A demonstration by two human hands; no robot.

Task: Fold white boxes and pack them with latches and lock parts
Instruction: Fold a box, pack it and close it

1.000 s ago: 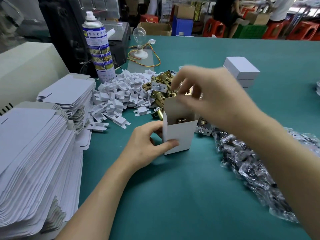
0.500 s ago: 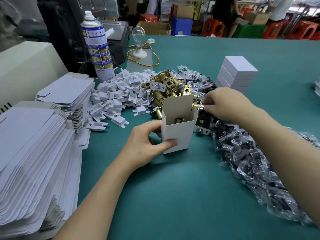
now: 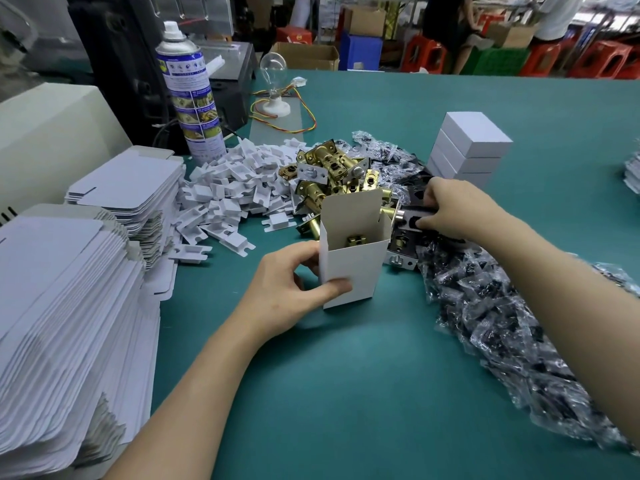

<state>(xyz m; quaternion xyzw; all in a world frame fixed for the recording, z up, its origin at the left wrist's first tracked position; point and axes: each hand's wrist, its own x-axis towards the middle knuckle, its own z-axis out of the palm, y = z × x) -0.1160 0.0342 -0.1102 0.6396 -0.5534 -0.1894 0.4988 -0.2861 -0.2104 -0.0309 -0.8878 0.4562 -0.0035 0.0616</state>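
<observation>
The white box (image 3: 349,268) stands upright near the centre of the tabletop (image 3: 346,393). Its top flap is raised on the twelve o'clock side, so the mouth faces up for loading. The left hand (image 3: 291,289), at the box's nine o'clock, has its grip closed on the near left corner, thumb across the front face and fingers behind. Judged purpose: to steady the light carton against tipping while parts go in. One brass latch (image 3: 356,240) already lies inside. The right hand (image 3: 453,209), at the box's two o'clock, has its grip pinched on a dark metal plate (image 3: 410,216) at the edge of the bagged parts (image 3: 502,306); this is apparently the next item for the box. Supplies ring the work within reach: loose latches (image 3: 329,164) at twelve o'clock, white inserts (image 3: 225,195) at ten, flat blanks (image 3: 52,306) at nine. The closed boxes (image 3: 474,147) are stacked at one o'clock, apart from the loading spot.
</observation>
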